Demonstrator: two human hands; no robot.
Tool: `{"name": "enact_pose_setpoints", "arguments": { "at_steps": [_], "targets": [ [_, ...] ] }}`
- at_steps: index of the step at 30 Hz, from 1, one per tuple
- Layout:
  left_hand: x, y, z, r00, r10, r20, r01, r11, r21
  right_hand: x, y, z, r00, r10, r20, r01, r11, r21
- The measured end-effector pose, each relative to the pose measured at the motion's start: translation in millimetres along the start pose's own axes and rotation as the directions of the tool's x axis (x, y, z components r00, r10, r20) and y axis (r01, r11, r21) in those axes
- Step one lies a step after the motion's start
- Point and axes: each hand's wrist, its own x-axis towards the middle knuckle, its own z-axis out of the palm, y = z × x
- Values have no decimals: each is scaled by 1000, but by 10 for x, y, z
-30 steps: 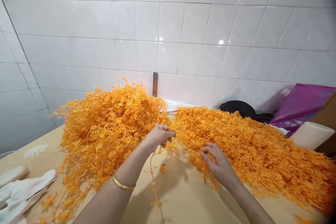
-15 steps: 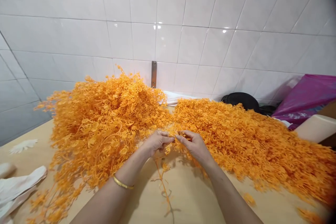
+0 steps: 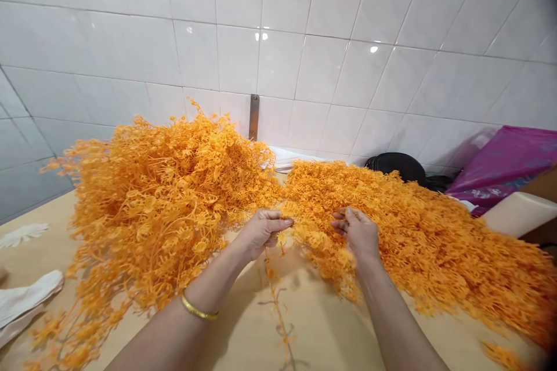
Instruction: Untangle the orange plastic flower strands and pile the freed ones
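A thin orange stem (image 3: 278,307) with small side twigs hangs from my left hand (image 3: 261,232), whose thumb and fingers pinch it near some orange blossoms. My right hand (image 3: 357,233) is apart from it, over the near edge of the right pile (image 3: 409,232) of orange sprigs. Its fingers are bent among the blossoms, and whether they grip a piece is not clear. To the left of my left hand rises a taller, looser heap (image 3: 161,203) of the same orange sprigs.
White gloves (image 3: 30,298) lie on the pale table (image 3: 243,324) at the left. Along the tiled wall are a black case (image 3: 398,167), a purple bag (image 3: 505,162) and a cream-coloured roll (image 3: 517,214). A metal bracket (image 3: 254,117) is on the wall.
My right hand has moved right, away from my left hand, over the right pile. My left hand stays nearly in place with the stem. The view has shifted slightly.
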Motion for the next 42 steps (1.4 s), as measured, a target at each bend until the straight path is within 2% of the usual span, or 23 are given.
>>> {"name": "enact_pose_setpoints", "arguments": {
  "at_steps": [3,6,8,10,12,13,14,15,17,20,22,24,26,27,29,32,35,37,39,42],
  "targets": [
    [11,-33,10,997,-71,4,71,997,43,-38,-20,-1,988,-87,131,101,990,-97],
    [10,-66,30,992,-125,29,121,986,115,-160,-52,61,928,-96,359,152,980,-130],
    [0,-81,41,989,-141,45,132,978,158,-247,-83,97,846,-60,531,165,974,-153],
    [-10,-96,50,989,-143,49,131,973,190,-317,-103,121,733,-17,680,199,961,-192],
    [-17,-110,59,988,-141,59,125,969,214,-361,-98,138,625,23,780,250,941,-228],
    [-19,-114,66,988,-135,73,116,968,221,-374,-85,146,589,27,808,279,931,-235],
    [-19,-115,74,987,-128,93,105,969,225,-381,-67,155,579,11,815,312,921,-234],
    [-19,-112,83,987,-120,110,93,971,222,-385,-45,168,597,-24,802,344,911,-229],
    [-12,-94,108,988,-95,119,70,977,201,-388,3,208,687,-124,716,382,899,-212],
    [6,-62,143,995,-69,66,58,987,152,-372,50,281,814,-214,540,344,926,-152],
    [15,-53,147,997,-60,48,55,992,117,-315,44,292,881,-211,423,273,958,-91],
    [17,-57,126,994,-68,82,59,992,112,-205,5,235,960,-146,238,153,988,-11],
    [19,-73,86,993,-55,103,44,993,110,-67,-48,119,998,-57,28,54,994,92],
    [22,-85,64,995,-42,88,34,995,96,-5,-72,54,997,-62,-46,68,990,127],
    [37,-115,27,1000,-17,16,17,999,36,79,-96,-52,988,-124,-97,132,988,85],
    [72,-169,0,999,-27,-32,25,998,-60,96,-74,-110,962,-263,-77,249,956,-153],
    [97,-221,-9,999,0,-46,-6,994,-113,57,-43,-103,931,-366,-2,322,823,-468],
    [102,-251,-12,998,24,-64,-31,993,-111,26,-49,-97,906,-421,53,366,713,-598],
    [103,-276,-12,997,38,-67,-44,995,-88,-13,-75,-84,877,-466,116,433,665,-608],
    [103,-298,10,993,78,-88,-79,997,-7,-100,-126,-27,859,-434,270,512,725,-460]
  ]
}}
